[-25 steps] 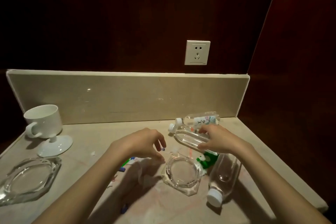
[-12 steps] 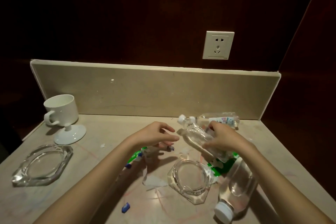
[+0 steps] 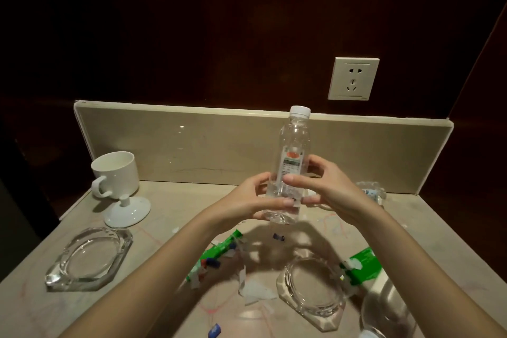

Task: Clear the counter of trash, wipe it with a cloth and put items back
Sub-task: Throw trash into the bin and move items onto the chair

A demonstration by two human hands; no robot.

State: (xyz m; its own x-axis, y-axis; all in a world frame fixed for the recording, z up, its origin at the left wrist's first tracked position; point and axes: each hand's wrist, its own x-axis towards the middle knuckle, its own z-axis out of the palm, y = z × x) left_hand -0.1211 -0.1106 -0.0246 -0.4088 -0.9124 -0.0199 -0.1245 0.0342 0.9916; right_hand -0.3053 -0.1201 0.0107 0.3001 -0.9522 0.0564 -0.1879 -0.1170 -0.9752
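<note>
A clear plastic bottle (image 3: 293, 162) with a white screw cap and a small printed label carrying an orange patch and green band stands upright in the air above the middle of the beige counter (image 3: 175, 206), held between 2 hands. The left hand (image 3: 247, 202) curls round its lower body from the left, thumb across the front near the base; the right hand (image 3: 326, 189) grips it from the right, thumb pressed on the label. The bottle looks almost empty, its walls see-through. On the counter below lie scraps of white paper (image 3: 255, 289), 2 torn green wrappers (image 3: 219, 251) and small blue bits (image 3: 214, 331). A faceted glass ashtray (image 3: 310, 288) sits near, right of centre, and a second glass ashtray (image 3: 90, 258) sits at the left. At the far left a white cup (image 3: 115, 173) stands beside its white lid (image 3: 127, 210), which lies knob up. Another clear bottle (image 3: 389, 310) lies at the near right edge, and a crumpled one (image 3: 370, 193) rests far right against the backsplash (image 3: 219, 143). A white socket (image 3: 354, 78) sits on the dark wall.
</note>
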